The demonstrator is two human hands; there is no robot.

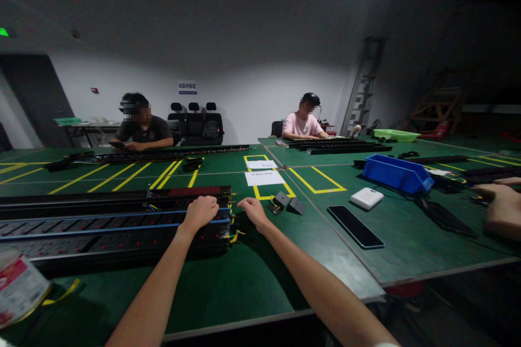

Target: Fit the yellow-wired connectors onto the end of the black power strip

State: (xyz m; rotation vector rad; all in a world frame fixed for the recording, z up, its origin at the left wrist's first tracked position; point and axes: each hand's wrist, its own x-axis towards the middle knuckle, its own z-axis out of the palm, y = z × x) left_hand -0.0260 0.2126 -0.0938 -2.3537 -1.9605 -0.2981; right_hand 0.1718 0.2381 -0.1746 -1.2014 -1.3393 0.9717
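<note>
Long black strips (122, 239) with red-marked sockets and blue edges lie side by side on the green table (260, 282). My left hand (200, 212) rests on top of them near their right end, its fingers curled down over a strip; what they hold is hidden. Just right of the strip ends is my right hand (253, 212), its thumb and forefinger pinched beside a short wire end, too small to make out. Yellow-green wires (236, 236) stick out of the ends. Two small black end pieces (297, 206) lie beyond my right hand.
A phone (355, 226), a white device (367, 198) and a blue bin (396, 173) are on the right. A paper-labelled tub (20, 287) stands at the left front. Two people sit across the table. Another person's hand (502, 209) is at the right edge.
</note>
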